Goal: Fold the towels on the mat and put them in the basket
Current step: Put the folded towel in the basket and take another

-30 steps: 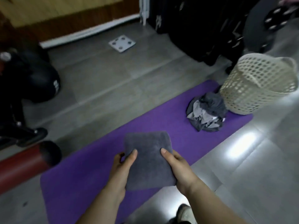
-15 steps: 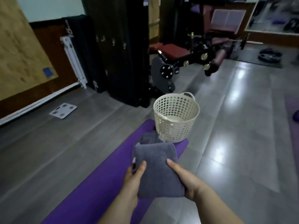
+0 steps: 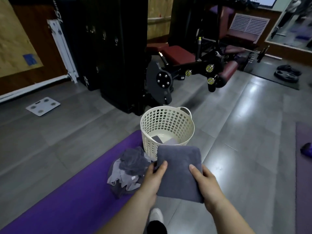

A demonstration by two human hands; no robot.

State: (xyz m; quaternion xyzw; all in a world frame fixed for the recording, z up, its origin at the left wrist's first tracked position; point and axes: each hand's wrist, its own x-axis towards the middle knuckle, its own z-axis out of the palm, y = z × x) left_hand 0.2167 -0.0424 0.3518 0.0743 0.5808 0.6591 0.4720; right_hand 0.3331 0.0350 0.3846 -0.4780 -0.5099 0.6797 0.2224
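A folded grey towel (image 3: 179, 168) is held in the air just in front of the cream perforated basket (image 3: 168, 122). My left hand (image 3: 152, 180) grips its left edge, thumb on top. My right hand (image 3: 205, 183) grips the right edge the same way. Inside the basket lie folded towels (image 3: 166, 141), partly hidden by the held towel. A crumpled heap of grey towels (image 3: 128, 169) sits on the purple mat (image 3: 67, 196), left of my hands and touching the basket's base.
Black lockers (image 3: 108, 48) and a gym machine with red pads (image 3: 189, 70) stand behind the basket. A white scale (image 3: 43, 106) lies on the floor at left. Weight plates (image 3: 287, 74) lie far right. My shoe (image 3: 156, 217) shows below my hands.
I have lifted the folded towel off the mat and carried it toward the basket, which is now close in front. My view has turned up and to the right.
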